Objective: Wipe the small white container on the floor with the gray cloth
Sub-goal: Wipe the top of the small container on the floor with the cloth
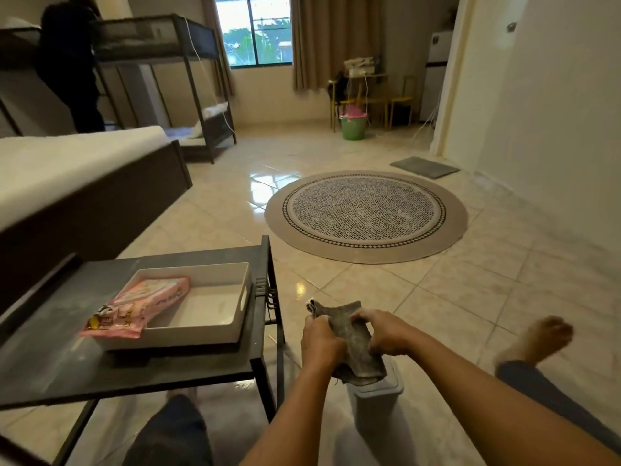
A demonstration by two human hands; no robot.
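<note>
Both of my hands grip the gray cloth [357,348] in front of me, above the floor. My left hand [321,341] pinches its left edge and my right hand [383,331] holds its right side, so the cloth hangs crumpled between them. Right below the cloth stands the small white container [376,408] on the tiled floor; its lidded top shows under the cloth's lower corner and my forearms cover part of it. Whether the cloth touches the container is unclear.
A dark metal side table [141,378] at my left bears a white tray [232,326] with a pink packet [141,307]. My legs and bare foot [537,334] stretch over the floor. A round rug [366,215] lies ahead. Beds stand left; another person stands by the bunk.
</note>
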